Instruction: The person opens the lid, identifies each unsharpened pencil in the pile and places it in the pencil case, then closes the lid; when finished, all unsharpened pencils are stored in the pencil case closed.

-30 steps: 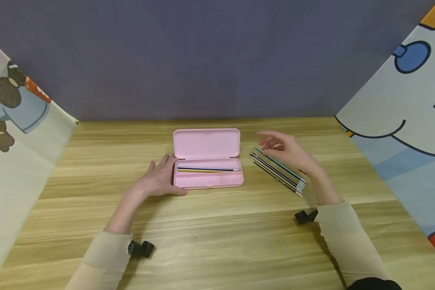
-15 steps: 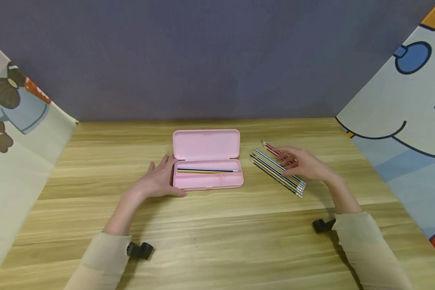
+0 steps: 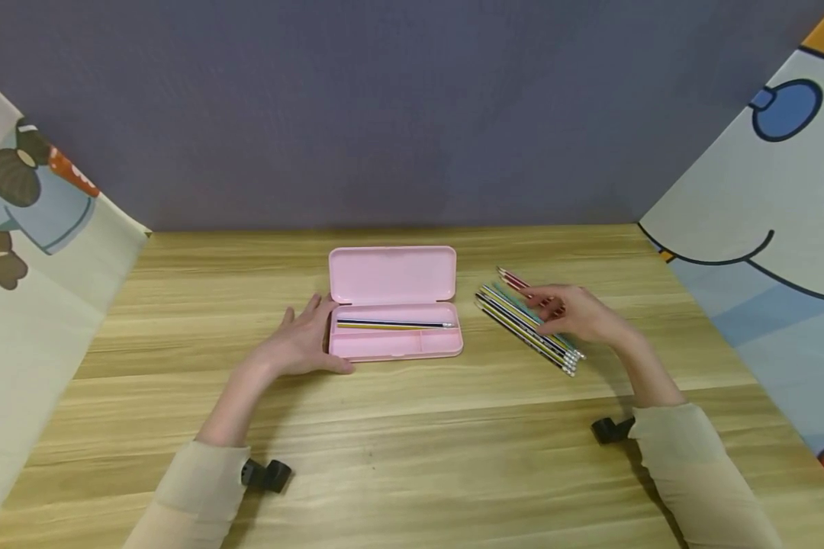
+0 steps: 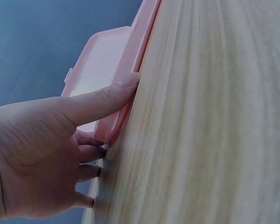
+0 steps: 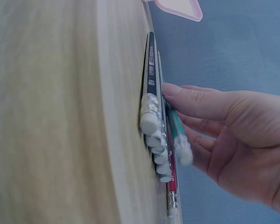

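Green pencil (image 5: 176,124) shifted | right hand (image 3: 577,314) pinches it | left hand (image 3: 302,341) spread against pink case (image 3: 393,276) | eraser (image 5: 184,151) raised, right-wrist view only

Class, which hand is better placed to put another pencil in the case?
Probably the right hand: it appears to pinch the green pencil, while the left hand rests against the pink case.

One case (image 3: 392,276) is spotted, flanked by two hands (image 3: 299,341) (image 3: 575,313); right of it at least eight pencils (image 3: 522,328) are counted, inside at least one (image 3: 393,325).
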The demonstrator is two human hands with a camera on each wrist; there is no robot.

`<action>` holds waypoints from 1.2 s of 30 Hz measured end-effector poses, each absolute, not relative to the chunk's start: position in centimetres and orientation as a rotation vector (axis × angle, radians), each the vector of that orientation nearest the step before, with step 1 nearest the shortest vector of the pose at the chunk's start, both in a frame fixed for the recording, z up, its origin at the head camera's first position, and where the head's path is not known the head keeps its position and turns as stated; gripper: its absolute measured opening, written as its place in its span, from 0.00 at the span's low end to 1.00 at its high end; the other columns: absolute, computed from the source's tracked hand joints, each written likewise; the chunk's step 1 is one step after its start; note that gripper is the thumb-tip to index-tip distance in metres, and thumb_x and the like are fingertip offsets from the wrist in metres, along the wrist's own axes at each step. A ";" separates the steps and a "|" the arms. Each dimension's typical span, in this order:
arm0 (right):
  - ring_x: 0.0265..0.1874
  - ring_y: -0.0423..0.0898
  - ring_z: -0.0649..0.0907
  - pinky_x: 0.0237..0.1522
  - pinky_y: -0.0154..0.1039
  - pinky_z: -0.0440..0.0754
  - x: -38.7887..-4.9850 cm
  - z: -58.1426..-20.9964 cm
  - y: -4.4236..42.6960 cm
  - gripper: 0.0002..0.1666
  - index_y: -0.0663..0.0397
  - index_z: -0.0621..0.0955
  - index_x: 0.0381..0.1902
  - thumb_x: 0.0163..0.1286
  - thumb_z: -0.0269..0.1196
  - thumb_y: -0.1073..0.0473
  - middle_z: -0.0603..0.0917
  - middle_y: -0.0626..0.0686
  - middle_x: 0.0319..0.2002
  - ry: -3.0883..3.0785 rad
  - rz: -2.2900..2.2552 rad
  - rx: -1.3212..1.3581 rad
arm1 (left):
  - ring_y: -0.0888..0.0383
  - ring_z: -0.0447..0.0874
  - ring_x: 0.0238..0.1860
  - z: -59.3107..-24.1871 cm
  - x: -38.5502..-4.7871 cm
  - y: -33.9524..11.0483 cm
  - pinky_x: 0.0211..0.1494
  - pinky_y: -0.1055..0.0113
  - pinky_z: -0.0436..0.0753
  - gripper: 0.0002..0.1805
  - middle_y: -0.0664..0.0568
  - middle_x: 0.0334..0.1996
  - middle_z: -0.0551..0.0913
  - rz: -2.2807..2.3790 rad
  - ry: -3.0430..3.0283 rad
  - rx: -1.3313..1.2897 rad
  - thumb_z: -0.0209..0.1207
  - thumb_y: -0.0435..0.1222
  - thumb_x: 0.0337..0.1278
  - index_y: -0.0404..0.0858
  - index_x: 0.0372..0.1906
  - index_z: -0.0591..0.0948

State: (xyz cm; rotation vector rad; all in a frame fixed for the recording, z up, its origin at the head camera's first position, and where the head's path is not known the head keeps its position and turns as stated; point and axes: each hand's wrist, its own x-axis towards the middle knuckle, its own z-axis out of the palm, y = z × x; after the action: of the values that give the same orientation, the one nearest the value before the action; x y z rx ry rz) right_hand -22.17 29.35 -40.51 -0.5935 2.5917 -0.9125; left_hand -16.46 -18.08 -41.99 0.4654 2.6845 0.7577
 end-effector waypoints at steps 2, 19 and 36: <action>0.47 0.51 0.86 0.43 0.32 0.86 -22.1 -40.4 29.3 0.40 0.61 0.72 0.73 0.63 0.72 0.68 0.83 0.67 0.59 2.596 -0.903 -0.573 | 0.30 0.39 0.83 -42.0 -16.4 -18.0 0.79 0.25 0.39 0.63 0.32 0.83 0.47 0.755 2.686 0.465 0.76 0.54 0.47 0.35 0.80 0.53; 0.44 0.52 0.86 0.38 0.32 0.85 -21.7 -39.0 29.6 0.29 0.64 0.75 0.70 0.73 0.63 0.68 0.87 0.62 0.49 2.751 -0.849 -0.683 | 0.29 0.38 0.83 -42.1 -16.1 -18.1 0.79 0.25 0.39 0.63 0.33 0.83 0.46 0.779 2.679 0.469 0.76 0.54 0.47 0.35 0.80 0.52; 0.40 0.51 0.86 0.37 0.38 0.90 -22.4 -36.2 18.5 0.35 0.49 0.68 0.76 0.74 0.60 0.70 0.82 0.60 0.43 2.725 -1.368 -1.044 | 0.30 0.37 0.83 -41.8 -16.4 -18.0 0.79 0.24 0.37 0.63 0.34 0.84 0.45 0.786 2.668 0.469 0.76 0.53 0.48 0.36 0.81 0.51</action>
State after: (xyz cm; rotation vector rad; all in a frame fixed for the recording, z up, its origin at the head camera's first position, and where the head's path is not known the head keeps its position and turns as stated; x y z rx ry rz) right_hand -22.35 18.48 -36.18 -1.0440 2.7245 -1.3676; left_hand -16.38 -18.05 -41.77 0.4690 2.6676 0.7863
